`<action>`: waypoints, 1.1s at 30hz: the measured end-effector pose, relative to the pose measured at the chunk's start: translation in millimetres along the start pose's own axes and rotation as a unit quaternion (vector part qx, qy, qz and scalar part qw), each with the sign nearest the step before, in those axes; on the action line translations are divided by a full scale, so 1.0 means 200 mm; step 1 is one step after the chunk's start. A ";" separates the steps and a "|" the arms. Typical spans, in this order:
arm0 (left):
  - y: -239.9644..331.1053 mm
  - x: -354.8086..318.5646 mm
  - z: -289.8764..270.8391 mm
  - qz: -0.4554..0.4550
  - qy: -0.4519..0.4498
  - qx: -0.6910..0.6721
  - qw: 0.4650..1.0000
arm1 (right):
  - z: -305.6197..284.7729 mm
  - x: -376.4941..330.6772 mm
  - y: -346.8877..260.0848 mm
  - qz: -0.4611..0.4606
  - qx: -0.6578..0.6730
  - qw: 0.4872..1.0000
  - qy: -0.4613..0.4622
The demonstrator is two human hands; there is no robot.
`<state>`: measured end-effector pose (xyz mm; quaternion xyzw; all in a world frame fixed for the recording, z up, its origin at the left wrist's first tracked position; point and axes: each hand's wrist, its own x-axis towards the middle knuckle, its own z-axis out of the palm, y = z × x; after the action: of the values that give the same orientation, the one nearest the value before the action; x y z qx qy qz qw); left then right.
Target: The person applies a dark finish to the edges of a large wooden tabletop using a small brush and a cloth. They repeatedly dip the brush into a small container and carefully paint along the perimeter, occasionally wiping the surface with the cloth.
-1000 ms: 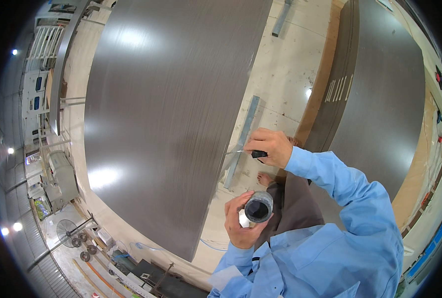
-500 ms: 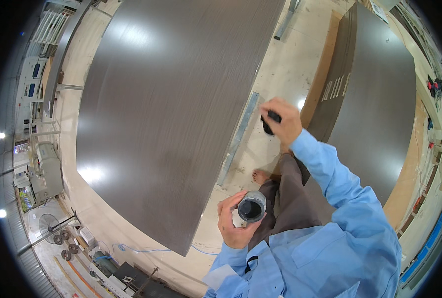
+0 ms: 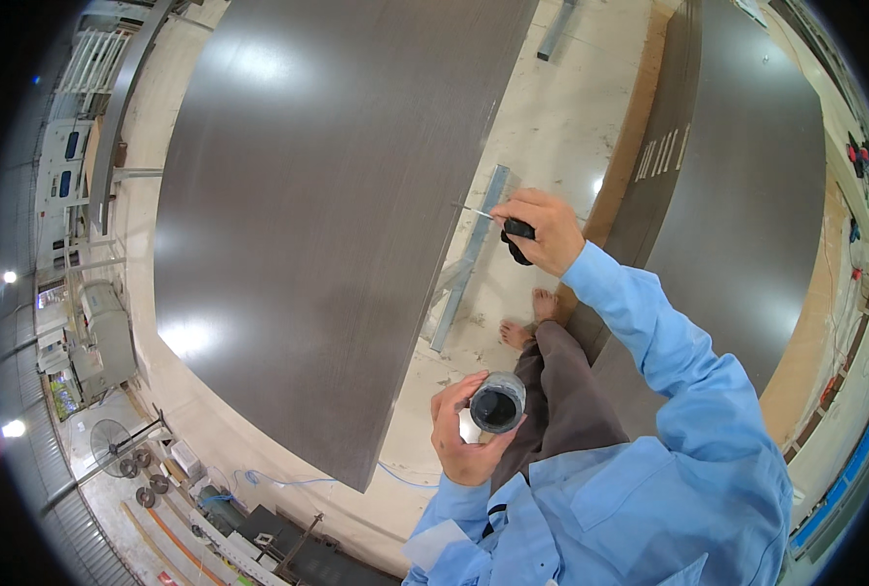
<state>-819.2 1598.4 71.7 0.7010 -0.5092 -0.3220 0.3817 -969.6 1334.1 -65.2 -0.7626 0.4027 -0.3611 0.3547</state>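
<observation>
My left hand [image 3: 466,430] is wrapped round a small open jar [image 3: 498,398], grey at the rim, with something black inside. It is held upright in front of my body. My right hand [image 3: 544,230] is closed on a thin tool [image 3: 476,211], perhaps a fine brush, whose tip reaches left to the edge of a big dark brown panel [image 3: 317,215]. Whether the tip touches the panel, I cannot tell. A black bundle [image 3: 516,250], maybe cloth or a lid, is also in that hand.
A stack of similar panels [image 3: 747,195] stands close on my right, with pale strips [image 3: 661,152] on its side. Metal supports [image 3: 472,256] show beside the left panel. My bare feet [image 3: 516,334] are on the pale floor. A fan [image 3: 110,441] stands at lower left.
My right hand has turned and shifted slightly left and down, and the thin tool now shows, pointing at the panel's edge. My left hand keeps the jar in nearly the same place.
</observation>
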 end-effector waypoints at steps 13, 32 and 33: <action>0.05 0.02 0.12 -0.015 0.018 -0.008 1.000 | -0.04 0.06 0.01 0.016 0.058 0.996 0.060; 0.06 -0.02 0.07 -0.027 0.008 0.040 0.999 | 0.04 -0.07 -0.19 -0.035 0.085 0.983 -0.158; 0.05 -0.03 0.07 -0.030 0.011 0.031 0.999 | 0.01 -0.05 -0.17 -0.042 0.078 0.995 -0.054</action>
<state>-837.1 1599.1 73.3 0.7309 -0.4934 -0.3094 0.3558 -960.2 1358.2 -39.9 -0.7670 0.3211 -0.3648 0.4190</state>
